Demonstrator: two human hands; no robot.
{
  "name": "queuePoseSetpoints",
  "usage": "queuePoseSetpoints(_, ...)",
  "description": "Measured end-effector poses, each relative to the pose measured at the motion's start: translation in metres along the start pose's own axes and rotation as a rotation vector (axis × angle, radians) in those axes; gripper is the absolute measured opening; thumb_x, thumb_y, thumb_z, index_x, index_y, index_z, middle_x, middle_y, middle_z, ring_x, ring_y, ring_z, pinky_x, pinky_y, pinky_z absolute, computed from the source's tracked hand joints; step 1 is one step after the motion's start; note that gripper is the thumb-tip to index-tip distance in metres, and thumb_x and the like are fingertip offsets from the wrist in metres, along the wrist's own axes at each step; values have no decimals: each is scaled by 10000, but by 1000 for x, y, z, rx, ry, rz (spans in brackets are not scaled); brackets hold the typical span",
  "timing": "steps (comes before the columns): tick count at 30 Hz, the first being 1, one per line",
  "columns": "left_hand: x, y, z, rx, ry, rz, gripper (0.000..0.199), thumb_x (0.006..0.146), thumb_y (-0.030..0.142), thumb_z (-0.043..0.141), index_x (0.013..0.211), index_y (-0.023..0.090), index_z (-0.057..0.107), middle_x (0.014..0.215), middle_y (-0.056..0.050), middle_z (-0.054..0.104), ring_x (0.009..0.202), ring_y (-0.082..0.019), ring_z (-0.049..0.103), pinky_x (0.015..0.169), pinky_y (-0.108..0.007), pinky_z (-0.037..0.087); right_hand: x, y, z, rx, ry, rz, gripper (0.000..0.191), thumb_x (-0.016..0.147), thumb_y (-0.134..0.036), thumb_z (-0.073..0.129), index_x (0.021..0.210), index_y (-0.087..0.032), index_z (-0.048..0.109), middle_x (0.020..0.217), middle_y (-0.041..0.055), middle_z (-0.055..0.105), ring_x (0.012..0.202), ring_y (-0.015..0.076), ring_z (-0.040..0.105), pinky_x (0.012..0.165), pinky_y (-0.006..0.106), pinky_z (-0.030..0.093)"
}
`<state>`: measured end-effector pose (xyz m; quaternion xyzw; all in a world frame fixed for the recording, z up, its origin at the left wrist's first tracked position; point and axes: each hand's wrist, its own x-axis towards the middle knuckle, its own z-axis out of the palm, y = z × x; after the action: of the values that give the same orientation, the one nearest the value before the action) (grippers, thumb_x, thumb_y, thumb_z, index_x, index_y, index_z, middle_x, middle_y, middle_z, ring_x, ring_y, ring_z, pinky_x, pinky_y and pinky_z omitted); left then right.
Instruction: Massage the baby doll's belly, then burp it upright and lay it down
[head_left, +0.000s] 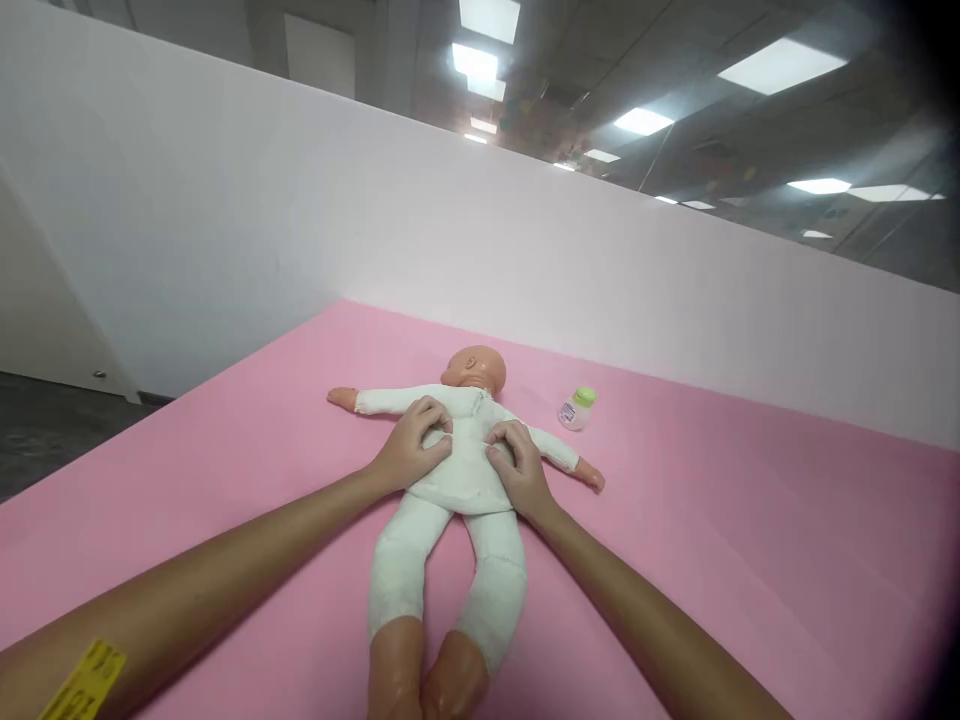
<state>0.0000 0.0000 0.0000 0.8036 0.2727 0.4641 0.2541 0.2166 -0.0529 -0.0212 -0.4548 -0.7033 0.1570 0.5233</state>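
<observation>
A baby doll (469, 480) with a white cloth body and tan plastic head, hands and lower legs lies stretched out, arms spread. Its head is turned to the left, one ear facing up. On the left side of its torso rests my left hand (416, 445), thumb and fingertips curled close together against the cloth. My right hand (521, 470) mirrors it on the torso's right side, also in a pinch. A narrow strip of white cloth shows between the two hands. Any fold of cloth between the fingertips is too small to make out clearly.
The doll lies on a pink tabletop (675, 560). A small clear bottle with a light green cap (577, 408) stands right of the doll's head. Behind the table rises a white partition (525, 260). A yellow tape strip (86, 682) shows at the lower left.
</observation>
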Motion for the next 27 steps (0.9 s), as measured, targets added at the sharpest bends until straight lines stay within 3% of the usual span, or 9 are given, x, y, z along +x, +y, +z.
queuePoseSetpoints(27, 0, 2, 1, 37, -29, -29, 46, 840, 164, 553, 860, 202, 571, 969, -36, 543, 979, -220, 549, 948, -380, 452, 0, -5, -2, -8, 8, 7, 38, 891, -230, 576, 894, -252, 607, 949, 33, 617, 970, 250, 564, 942, 443, 450)
